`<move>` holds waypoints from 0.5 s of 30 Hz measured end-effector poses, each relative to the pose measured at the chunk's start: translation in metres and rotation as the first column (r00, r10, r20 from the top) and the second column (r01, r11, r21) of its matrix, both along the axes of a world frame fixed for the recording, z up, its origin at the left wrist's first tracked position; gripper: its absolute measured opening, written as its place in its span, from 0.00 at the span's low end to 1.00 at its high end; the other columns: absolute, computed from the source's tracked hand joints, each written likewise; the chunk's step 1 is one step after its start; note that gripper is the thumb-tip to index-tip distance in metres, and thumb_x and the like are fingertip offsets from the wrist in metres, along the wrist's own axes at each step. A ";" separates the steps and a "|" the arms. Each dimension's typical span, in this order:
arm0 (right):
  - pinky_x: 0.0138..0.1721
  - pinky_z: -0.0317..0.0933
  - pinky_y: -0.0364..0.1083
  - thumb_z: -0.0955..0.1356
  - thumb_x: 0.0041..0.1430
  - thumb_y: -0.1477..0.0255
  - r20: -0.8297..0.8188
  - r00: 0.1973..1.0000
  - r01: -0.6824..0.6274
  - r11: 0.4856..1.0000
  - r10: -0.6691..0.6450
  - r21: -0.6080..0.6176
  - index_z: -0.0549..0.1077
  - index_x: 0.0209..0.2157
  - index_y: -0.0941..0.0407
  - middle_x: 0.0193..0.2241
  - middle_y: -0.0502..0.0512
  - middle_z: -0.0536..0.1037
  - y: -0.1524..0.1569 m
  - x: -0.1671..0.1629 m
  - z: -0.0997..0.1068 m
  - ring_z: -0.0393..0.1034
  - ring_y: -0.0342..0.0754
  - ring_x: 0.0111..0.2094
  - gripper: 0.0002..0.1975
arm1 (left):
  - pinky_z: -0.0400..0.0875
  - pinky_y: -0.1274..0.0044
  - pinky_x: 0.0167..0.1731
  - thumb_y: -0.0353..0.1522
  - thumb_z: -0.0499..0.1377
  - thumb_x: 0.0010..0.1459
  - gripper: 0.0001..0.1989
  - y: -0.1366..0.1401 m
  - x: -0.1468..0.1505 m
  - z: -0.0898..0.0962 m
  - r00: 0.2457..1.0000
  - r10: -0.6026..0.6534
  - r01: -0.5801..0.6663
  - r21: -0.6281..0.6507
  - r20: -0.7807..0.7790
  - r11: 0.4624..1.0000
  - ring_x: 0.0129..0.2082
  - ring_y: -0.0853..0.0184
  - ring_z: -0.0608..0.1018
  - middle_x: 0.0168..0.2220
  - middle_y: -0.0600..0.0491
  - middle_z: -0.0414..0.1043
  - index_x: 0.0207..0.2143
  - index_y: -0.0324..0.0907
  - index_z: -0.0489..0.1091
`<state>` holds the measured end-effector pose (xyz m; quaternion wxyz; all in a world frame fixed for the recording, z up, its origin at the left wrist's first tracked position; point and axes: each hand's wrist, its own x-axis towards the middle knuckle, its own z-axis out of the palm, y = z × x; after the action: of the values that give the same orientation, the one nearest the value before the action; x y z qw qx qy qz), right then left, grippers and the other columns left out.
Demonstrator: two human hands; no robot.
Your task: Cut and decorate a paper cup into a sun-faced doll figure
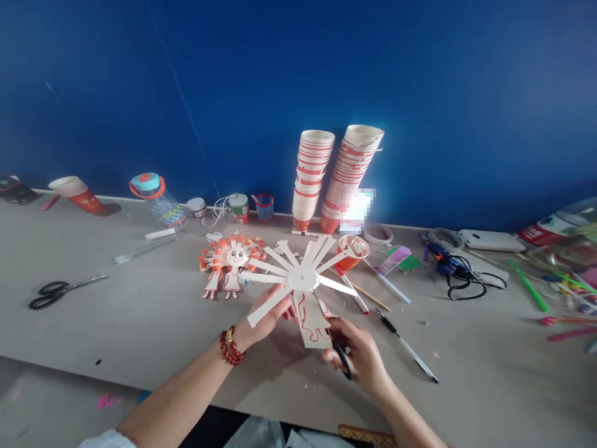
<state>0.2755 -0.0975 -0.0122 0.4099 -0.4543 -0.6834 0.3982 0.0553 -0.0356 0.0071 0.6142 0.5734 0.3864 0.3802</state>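
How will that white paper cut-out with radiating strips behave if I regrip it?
The white paper cut-out is probably light, being thin sheet. Its narrow strips will likely bend or crease, though they seem stiff enough to stick out.

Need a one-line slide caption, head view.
Left hand holds a paper cutout with splayed strips; right hand holds scissors at its red-outlined figure.

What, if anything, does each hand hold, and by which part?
Right hand: black-handled scissors, by the handles. Left hand: apparently the white paper cutout, from beneath; exact grip hidden.
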 end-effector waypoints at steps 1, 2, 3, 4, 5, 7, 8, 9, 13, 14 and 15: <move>0.18 0.47 0.40 0.67 0.52 0.44 0.031 1.000 0.001 0.999 -0.003 0.044 0.67 0.32 0.57 0.18 0.43 0.58 0.001 0.001 0.001 0.50 0.40 0.18 0.28 | 0.72 0.75 0.31 0.35 0.59 0.58 0.07 0.004 -0.003 0.000 0.998 0.061 -0.059 -0.062 0.026 0.996 0.28 0.66 0.76 0.26 0.53 0.73 0.32 0.41 0.72; 0.19 0.47 0.40 0.67 0.52 0.43 0.062 0.998 0.003 0.996 -0.008 0.085 0.68 0.31 0.57 0.19 0.43 0.58 0.001 0.002 0.002 0.49 0.40 0.19 0.28 | 0.72 0.75 0.30 0.36 0.61 0.56 0.07 0.008 -0.008 0.000 0.989 0.131 -0.120 -0.139 0.072 0.983 0.27 0.66 0.76 0.26 0.53 0.74 0.32 0.40 0.72; 0.19 0.47 0.40 0.67 0.52 0.43 0.093 0.996 0.001 0.993 -0.012 0.116 0.68 0.31 0.57 0.19 0.44 0.58 0.001 0.003 0.003 0.49 0.40 0.19 0.28 | 0.72 0.75 0.30 0.36 0.63 0.54 0.09 0.011 -0.014 0.000 0.969 0.209 -0.178 -0.220 0.130 0.959 0.27 0.66 0.76 0.28 0.52 0.74 0.32 0.40 0.72; 0.19 0.48 0.40 0.66 0.53 0.43 0.123 0.992 -0.002 0.991 -0.015 0.136 0.69 0.31 0.57 0.19 0.44 0.58 0.001 0.005 0.004 0.49 0.40 0.19 0.28 | 0.72 0.75 0.30 0.37 0.63 0.54 0.10 0.014 -0.021 0.001 0.951 0.262 -0.214 -0.260 0.166 0.942 0.28 0.66 0.77 0.30 0.51 0.75 0.34 0.40 0.71; 0.19 0.48 0.40 0.66 0.53 0.43 0.153 0.988 -0.006 0.989 -0.017 0.147 0.69 0.32 0.57 0.19 0.44 0.59 0.001 0.006 0.004 0.49 0.41 0.20 0.29 | 0.72 0.75 0.30 0.39 0.62 0.55 0.10 0.017 -0.029 0.002 0.932 0.309 -0.253 -0.269 0.190 0.929 0.29 0.66 0.77 0.32 0.51 0.75 0.35 0.41 0.70; 0.20 0.49 0.40 0.65 0.53 0.42 0.216 0.976 -0.023 0.988 -0.010 0.152 0.71 0.34 0.58 0.19 0.45 0.62 0.002 0.010 0.005 0.50 0.41 0.20 0.30 | 0.72 0.76 0.31 0.40 0.60 0.57 0.10 0.020 -0.047 0.009 0.884 0.416 -0.374 -0.213 0.215 0.903 0.31 0.67 0.76 0.35 0.52 0.74 0.36 0.43 0.69; 0.20 0.50 0.40 0.64 0.54 0.42 0.248 0.969 -0.038 0.988 -0.001 0.150 0.72 0.35 0.58 0.20 0.46 0.63 0.002 0.011 0.005 0.51 0.41 0.20 0.31 | 0.72 0.76 0.32 0.39 0.59 0.58 0.09 0.020 -0.054 0.016 0.840 0.496 -0.488 -0.094 0.218 0.868 0.33 0.67 0.76 0.37 0.52 0.74 0.36 0.43 0.69; 0.20 0.50 0.40 0.64 0.54 0.42 0.279 0.960 -0.056 0.988 0.014 0.145 0.72 0.36 0.59 0.20 0.47 0.65 0.002 0.012 0.006 0.52 0.41 0.20 0.31 | 0.72 0.75 0.36 0.37 0.58 0.60 0.08 0.019 -0.061 0.024 0.814 0.546 -0.570 0.089 0.199 0.817 0.36 0.67 0.76 0.38 0.51 0.73 0.38 0.42 0.69; 0.23 0.54 0.41 0.65 0.56 0.45 0.407 0.909 -0.142 0.984 0.087 0.107 0.74 0.38 0.59 0.25 0.52 0.74 0.004 0.014 0.017 0.61 0.43 0.21 0.29 | 0.63 0.63 0.56 0.30 0.57 0.61 0.09 0.009 -0.065 0.070 0.910 0.332 -0.012 0.785 -0.249 0.619 0.55 0.58 0.69 0.51 0.48 0.69 0.45 0.45 0.70; 0.24 0.55 0.41 0.66 0.56 0.47 0.439 0.893 -0.160 0.982 0.101 0.099 0.75 0.38 0.58 0.26 0.53 0.75 0.003 0.014 0.021 0.63 0.44 0.22 0.27 | 0.60 0.60 0.59 0.30 0.58 0.61 0.12 0.006 -0.061 0.080 0.872 0.260 0.208 0.795 -0.414 0.570 0.58 0.56 0.66 0.56 0.47 0.65 0.47 0.46 0.69; 0.25 0.56 0.41 0.67 0.56 0.48 0.471 0.875 -0.177 0.980 0.113 0.094 0.75 0.39 0.58 0.26 0.53 0.76 0.003 0.013 0.025 0.65 0.45 0.23 0.25 | 0.58 0.59 0.60 0.31 0.58 0.60 0.14 0.005 -0.055 0.088 0.821 0.201 0.379 0.774 -0.534 0.507 0.60 0.55 0.63 0.60 0.46 0.62 0.50 0.46 0.68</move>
<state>0.2886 -0.0947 0.0127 0.2333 -0.4550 -0.8187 0.2613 0.0006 -0.0310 0.0955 0.1261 0.9043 0.2772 0.2991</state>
